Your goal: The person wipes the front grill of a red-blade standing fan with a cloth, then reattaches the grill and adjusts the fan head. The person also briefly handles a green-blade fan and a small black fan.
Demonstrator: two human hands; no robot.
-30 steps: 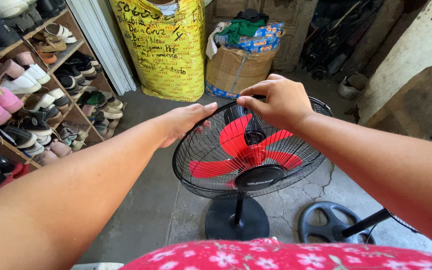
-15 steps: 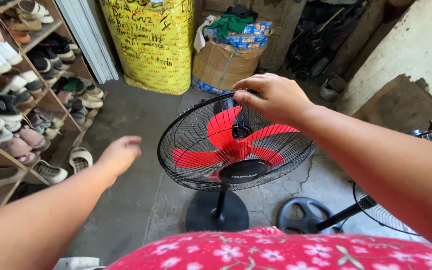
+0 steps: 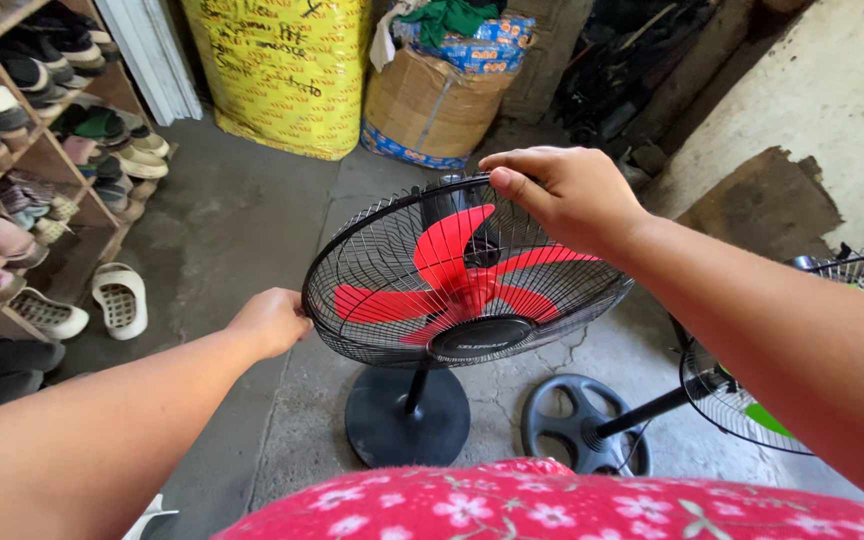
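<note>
Here, right hand [image 3: 567,195] pinching fan guard [image 3: 382,250] top rim, left hand [image 3: 274,320] curled on left rim, bare concrete floor [image 3: 232,230] leftward.

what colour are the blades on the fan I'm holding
Red, behind a black wire grille; the blades show best in the head view.

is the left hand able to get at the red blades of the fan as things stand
Probably not. The left hand rests at the rim of the black wire guard, which encloses the red blades; its gaps look too narrow for fingers.
</note>
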